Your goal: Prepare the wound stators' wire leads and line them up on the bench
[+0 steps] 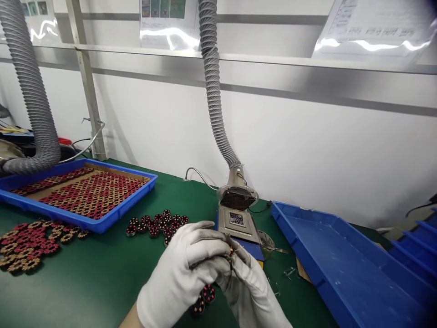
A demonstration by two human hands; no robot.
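Observation:
Both my hands wear white gloves with dirty fingertips and meet over the front of the bench. My left hand [191,264] has its fingers curled together around a small copper-coloured part [231,250], mostly hidden by the gloves. From the other side, my right hand [247,282] pinches the same part. Just below them lie a few round motor stators [208,293] with red or tan segments. Several more stators [159,223] stand in a group beyond my left hand. Behind my hands is a solder pot [223,223] with a square opening.
A blue tray [124,212] full of stators is at left, with a loose pile [30,243] before it. Another blue tray [341,255] stands at right. A grey exhaust hose [213,86] hangs down to a hood [238,193] over the pot. Small clear scraps [290,272] lie nearby.

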